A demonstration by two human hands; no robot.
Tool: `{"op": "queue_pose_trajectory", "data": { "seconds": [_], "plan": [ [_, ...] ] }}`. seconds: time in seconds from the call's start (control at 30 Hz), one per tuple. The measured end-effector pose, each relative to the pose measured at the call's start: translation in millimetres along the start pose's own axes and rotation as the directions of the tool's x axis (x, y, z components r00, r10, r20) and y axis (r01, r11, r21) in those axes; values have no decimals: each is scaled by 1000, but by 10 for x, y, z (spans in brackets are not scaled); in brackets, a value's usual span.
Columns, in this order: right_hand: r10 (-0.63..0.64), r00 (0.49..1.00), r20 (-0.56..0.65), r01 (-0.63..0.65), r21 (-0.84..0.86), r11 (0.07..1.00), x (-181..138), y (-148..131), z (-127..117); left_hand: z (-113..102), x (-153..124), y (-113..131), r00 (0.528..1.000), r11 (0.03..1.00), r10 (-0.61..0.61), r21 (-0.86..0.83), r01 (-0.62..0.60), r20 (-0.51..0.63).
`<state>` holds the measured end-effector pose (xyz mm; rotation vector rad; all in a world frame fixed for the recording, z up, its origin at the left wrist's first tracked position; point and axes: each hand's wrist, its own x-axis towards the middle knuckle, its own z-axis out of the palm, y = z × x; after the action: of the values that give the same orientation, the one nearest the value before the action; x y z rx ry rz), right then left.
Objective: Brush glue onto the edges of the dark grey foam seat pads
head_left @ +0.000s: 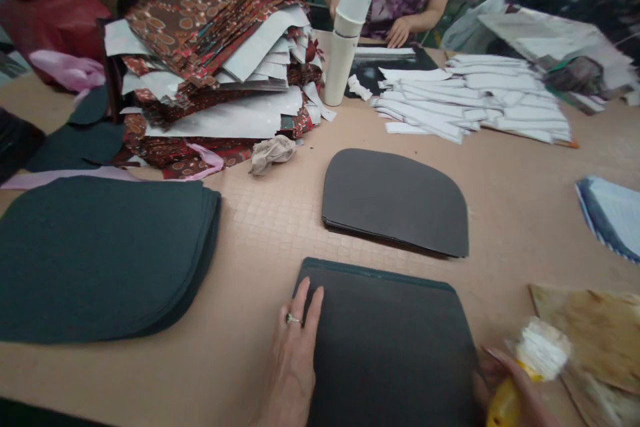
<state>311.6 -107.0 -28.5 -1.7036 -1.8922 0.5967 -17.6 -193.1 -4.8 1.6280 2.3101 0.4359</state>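
My left hand (295,360), with a ring on one finger, lies with fingers stretched out on the left edge of a dark grey-brown panel (390,347). A dark green sheet edge (375,272) shows beneath the panel along its far side. At the panel's right edge, my right hand (515,380) is closed around a brush (537,360) with a yellow handle and a whitish head. The right fingers are partly hidden by the brush and the frame's lower edge. Farther off is a small stack of dark rounded panels (395,200).
Dark green cut pieces (100,260) are stacked at left. Patterned and white sheets (210,67) pile up behind them, near a crumpled rag (273,153) and stacked white cups (345,47). White strips (475,97) lie across from me, before another person (405,0). A stained board (595,333) is at right.
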Motion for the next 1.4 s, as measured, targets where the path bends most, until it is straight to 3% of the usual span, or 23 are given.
{"op": "queue_pose_trajectory", "data": {
  "seconds": [0.2,0.33,0.43,0.53,0.63,0.7,0.83,0.93,1.07,1.27,1.4],
  "plan": [
    [-56,997,-55,53,-55,997,-23,53,37,19,79,-35,990,990,144,7,-144,2],
    [-193,979,-66,167,-283,944,-10,122,-62,4,141,-91,986,986,165,25,-165,23],
    [-307,942,-134,235,-389,891,33,-43,-50,1,171,-104,983,983,180,23,-180,30],
    [-353,923,-153,315,-227,922,103,-344,153,-6,181,-97,978,978,207,12,-207,0],
    [-364,931,-27,362,-59,930,166,-512,388,-22,191,-87,974,974,225,0,-225,-8],
    [-340,940,-7,340,-30,940,183,-471,464,-24,197,-95,975,975,221,-7,-221,-2],
    [-250,962,-111,246,-51,968,163,-225,442,10,200,-164,982,981,190,-37,-189,12],
    [-241,958,-153,234,-67,970,139,-124,423,27,242,-165,983,984,167,-43,-170,-70],
    [-279,947,-158,276,-39,960,106,-109,452,32,447,176,931,963,262,2,-271,-256],
    [-331,930,-158,329,-37,943,117,-70,462,274,685,1086,863,862,504,76,-502,-23],
    [-304,939,-159,295,-78,952,130,-161,407,456,642,1270,857,827,515,243,-507,33]
  ]
}}
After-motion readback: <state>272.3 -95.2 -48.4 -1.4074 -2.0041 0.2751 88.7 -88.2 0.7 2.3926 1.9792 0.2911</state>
